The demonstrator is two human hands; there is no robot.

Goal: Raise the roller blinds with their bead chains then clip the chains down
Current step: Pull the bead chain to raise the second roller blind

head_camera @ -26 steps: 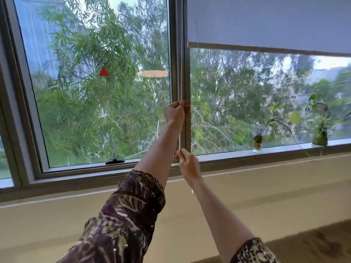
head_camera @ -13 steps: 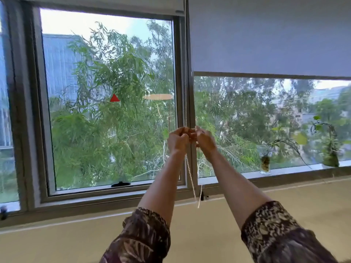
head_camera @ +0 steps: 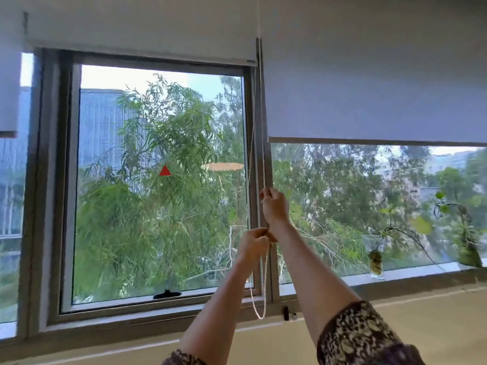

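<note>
A white bead chain (head_camera: 263,159) hangs down the mullion between two windows, and its loop (head_camera: 259,309) dangles near the sill. My right hand (head_camera: 274,205) grips the chain higher up. My left hand (head_camera: 254,243) grips it just below, close to my right wrist. The right roller blind (head_camera: 369,96) is partly lowered, with its bottom bar (head_camera: 369,140) about halfway down the glass. The left roller blind (head_camera: 142,46) is rolled up near the top of its window. A small dark chain clip (head_camera: 286,312) sits on the frame at the mullion's foot.
Two plants stand on the right sill: one in a glass jar (head_camera: 375,264), another (head_camera: 467,254) farther right. A black window latch (head_camera: 167,294) sits on the left window's lower frame. Another partly lowered blind (head_camera: 9,88) is at the far left. A beige ledge (head_camera: 421,320) runs below.
My right hand has climbed above my left on the chain, while the left has dropped lower. The view has tilted upward, showing the tops of the blinds.
</note>
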